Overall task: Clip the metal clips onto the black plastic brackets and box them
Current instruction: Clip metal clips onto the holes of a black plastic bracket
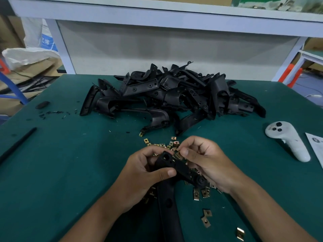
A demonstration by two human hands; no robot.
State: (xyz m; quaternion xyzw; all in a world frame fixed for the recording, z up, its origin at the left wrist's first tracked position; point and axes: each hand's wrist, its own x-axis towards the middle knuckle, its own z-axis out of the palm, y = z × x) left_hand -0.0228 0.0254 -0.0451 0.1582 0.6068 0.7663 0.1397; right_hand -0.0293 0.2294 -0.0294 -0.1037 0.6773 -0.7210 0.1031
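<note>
Both hands meet low over the green worktop [61, 163]: the left hand [139, 177] is wrapped around a black plastic bracket [176, 168], thumb pressed across its upper face, while the right hand [206, 165] pinches a brass-coloured metal clip [178, 155] between thumb and forefinger, right against the bracket's far end. The bracket's long axis runs from that far end back toward the person, its lower length passing under the left palm and out of the bottom of the frame. The clip sits just to the right of the bracket tip, so the right hand is the nearer one for the push; judging by the layout, seating the clip calls for sliding it leftward onto the edge that the left hand holds steady.

Loose clips [167, 144] lie scattered just beyond the hands, with more [206, 219] lying near the right forearm. Farther back, well apart from the hands, a pile of unworked brackets [174, 95] is heaped across the middle of the worktop. A white handheld controller [288, 140] rests near the right edge, beside a sheet of paper [316, 145] cut off by the frame.

Whether the clip has already caught the bracket's edge cannot be told: the fingers cover the joint. The bracket's near end is cropped away, and no box for finished parts is in view.
</note>
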